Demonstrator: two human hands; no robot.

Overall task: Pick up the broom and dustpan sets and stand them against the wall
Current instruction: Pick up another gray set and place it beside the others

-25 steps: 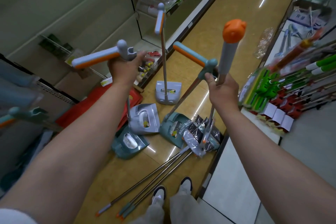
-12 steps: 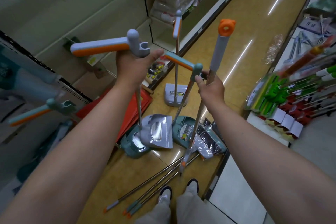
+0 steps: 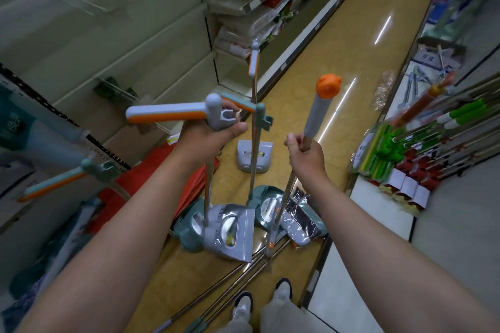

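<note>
Held upright — grey dustpan (image 3: 235, 235) at left, broom (image 3: 316, 113) at right
The left hand (image 3: 208, 140) curls tight around the dustpan pole under its handle, pan low by the floor (image 3: 311, 84); the right hand (image 3: 307, 154) grips the broom pole below the grey sleeve.

Green-handled goods (image 3: 384, 151) crowd the right shelf (image 3: 378, 213); a red pack (image 3: 127, 197) lies below the left shelving (image 3: 121, 43).

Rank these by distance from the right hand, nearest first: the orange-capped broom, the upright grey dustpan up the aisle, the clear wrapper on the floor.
1. Orange-capped broom: gripped by the right hand.
2. Upright grey dustpan: standing ahead-left.
3. Clear wrapper: farther along, right side.
</note>
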